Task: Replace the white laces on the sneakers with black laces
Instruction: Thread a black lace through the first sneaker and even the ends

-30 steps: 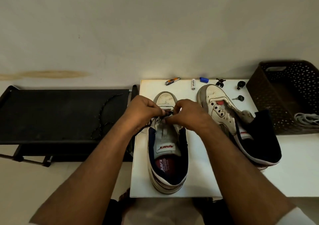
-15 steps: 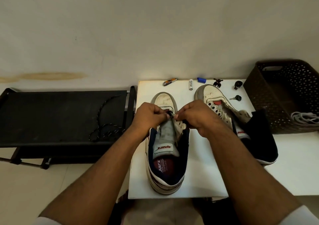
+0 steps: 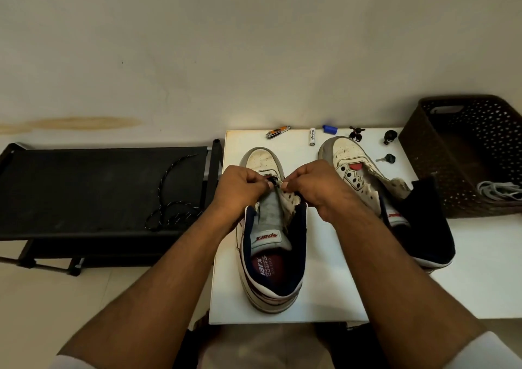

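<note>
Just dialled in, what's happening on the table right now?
A person is lacing the nearer white sneaker on the white table. The left hand and right hand pinch a black lace at its front eyelets. The second white sneaker lies unlaced. Another black speckled lace waits on the black rack.

Both hands drawn back along near sneaker (image 3: pixel 272 235), from toe toward tongue.
</note>
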The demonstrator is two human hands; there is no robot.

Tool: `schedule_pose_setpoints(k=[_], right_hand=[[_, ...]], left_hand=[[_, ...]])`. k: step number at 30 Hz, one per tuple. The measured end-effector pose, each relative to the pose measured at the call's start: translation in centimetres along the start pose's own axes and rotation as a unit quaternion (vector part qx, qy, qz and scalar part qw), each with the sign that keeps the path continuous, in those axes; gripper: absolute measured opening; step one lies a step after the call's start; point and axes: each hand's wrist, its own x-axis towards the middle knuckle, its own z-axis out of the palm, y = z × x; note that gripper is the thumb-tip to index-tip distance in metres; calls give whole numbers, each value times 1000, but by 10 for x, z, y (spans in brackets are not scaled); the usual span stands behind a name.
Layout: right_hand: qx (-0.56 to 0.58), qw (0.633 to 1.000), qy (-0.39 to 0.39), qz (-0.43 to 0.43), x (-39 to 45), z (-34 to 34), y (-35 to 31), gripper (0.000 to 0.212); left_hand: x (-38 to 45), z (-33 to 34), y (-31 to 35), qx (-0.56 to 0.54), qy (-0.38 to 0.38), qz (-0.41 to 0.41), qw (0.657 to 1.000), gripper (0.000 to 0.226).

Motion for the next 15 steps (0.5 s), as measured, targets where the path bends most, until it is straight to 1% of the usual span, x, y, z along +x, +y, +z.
schedule_pose_setpoints(k=[2, 7, 11, 15], right_hand=[[-2, 1000, 1, -1, 0, 0, 0, 17], [-2, 1000, 2, -2, 2, 2, -1, 14], [-1, 1000, -6, 2, 3, 0, 0, 14], [-10, 1000, -15, -2, 3, 1, 0, 15]], left_hand=[[0, -1, 0, 0, -14, 1, 1000, 7], [-1, 6, -1, -14, 42, 3, 999, 8], [-1, 4, -3, -18, 41, 3, 999, 6], [-3, 10, -4, 9, 55, 34, 998, 8]])
